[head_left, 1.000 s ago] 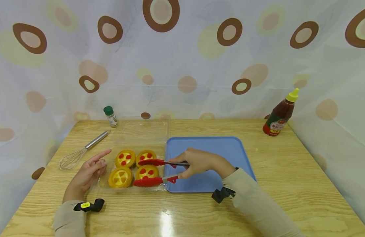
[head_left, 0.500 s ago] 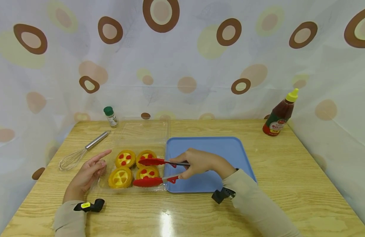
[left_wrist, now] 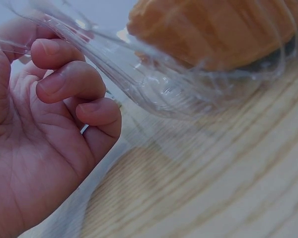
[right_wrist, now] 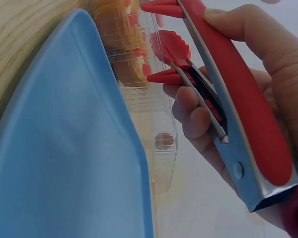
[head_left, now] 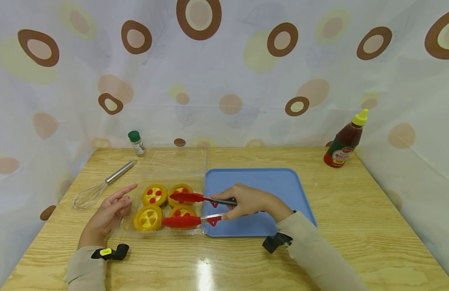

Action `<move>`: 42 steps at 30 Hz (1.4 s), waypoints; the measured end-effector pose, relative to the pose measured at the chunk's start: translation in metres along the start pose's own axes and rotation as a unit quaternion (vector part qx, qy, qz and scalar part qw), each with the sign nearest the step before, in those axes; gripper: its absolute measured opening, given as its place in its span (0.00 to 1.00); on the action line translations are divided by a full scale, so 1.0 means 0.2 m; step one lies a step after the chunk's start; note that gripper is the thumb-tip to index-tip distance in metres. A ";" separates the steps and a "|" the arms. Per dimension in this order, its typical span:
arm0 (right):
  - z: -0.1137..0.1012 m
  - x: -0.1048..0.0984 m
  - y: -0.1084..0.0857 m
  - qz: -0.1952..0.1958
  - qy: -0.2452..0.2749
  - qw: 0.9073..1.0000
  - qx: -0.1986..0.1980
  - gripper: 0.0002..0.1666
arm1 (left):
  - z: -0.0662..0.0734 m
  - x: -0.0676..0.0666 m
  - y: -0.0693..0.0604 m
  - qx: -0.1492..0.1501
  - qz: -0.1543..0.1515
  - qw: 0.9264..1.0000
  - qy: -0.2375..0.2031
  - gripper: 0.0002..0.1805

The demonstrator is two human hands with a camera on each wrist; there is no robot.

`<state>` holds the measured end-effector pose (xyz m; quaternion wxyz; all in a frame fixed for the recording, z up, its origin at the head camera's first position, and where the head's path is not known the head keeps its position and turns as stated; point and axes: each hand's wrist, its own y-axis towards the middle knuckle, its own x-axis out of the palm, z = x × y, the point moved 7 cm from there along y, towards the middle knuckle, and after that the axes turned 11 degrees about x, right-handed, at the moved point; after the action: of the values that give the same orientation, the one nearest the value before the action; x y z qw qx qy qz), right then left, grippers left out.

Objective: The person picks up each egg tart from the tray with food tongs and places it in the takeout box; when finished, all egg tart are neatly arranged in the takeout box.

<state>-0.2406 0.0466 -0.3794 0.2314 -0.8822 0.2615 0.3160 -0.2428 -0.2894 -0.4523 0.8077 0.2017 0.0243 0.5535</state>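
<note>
In the head view my left hand (head_left: 106,214) holds the left edge of a clear plastic container (head_left: 200,186), with the index finger stretched out. The left wrist view has those curled fingers at the plastic rim, close to an orange tart side (left_wrist: 213,29). My right hand (head_left: 248,202) grips a pair of red-tipped tongs (head_left: 182,221), its arms spread apart. The tongs' heads hover over the two right-hand egg tarts, partly hiding the near one (head_left: 184,210) and the far one (head_left: 181,189). Two more tarts sit on the left, one with red dots (head_left: 154,195), one with yellow wedges (head_left: 148,218).
A blue tray (head_left: 279,178) lies right of the container, under my right hand. The container's clear lid (head_left: 177,161) is folded back. A whisk (head_left: 104,184) and a green-capped shaker (head_left: 137,143) are at the left; a sauce bottle (head_left: 342,141) stands at the back right.
My right hand has shifted slightly to the right, and the tongs' near head now sits a little farther left and up over the near right tart. My left hand stays put.
</note>
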 end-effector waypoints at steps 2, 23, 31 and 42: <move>0.01 0.00 -0.01 0.004 0.008 1.000 0.000 0.35 | 0.00 0.00 0.00 0.000 -0.001 1.000 -0.001 0.28; 0.05 -0.08 -0.18 0.059 0.045 0.996 -0.048 0.37 | 0.01 0.02 0.02 0.010 -0.020 1.000 -0.016 0.29; 0.10 -0.12 -0.26 0.088 0.030 0.995 -0.048 0.37 | 0.01 0.02 0.02 0.011 -0.017 1.000 -0.016 0.29; 0.21 -0.16 -0.39 0.115 0.021 0.993 -0.023 0.38 | 0.01 0.02 0.01 0.006 -0.009 1.000 -0.015 0.29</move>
<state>-0.2325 0.1407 -0.3673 0.1674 -0.8580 0.3582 0.3278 -0.2420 -0.2870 -0.4491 0.8119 0.2141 0.0174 0.5428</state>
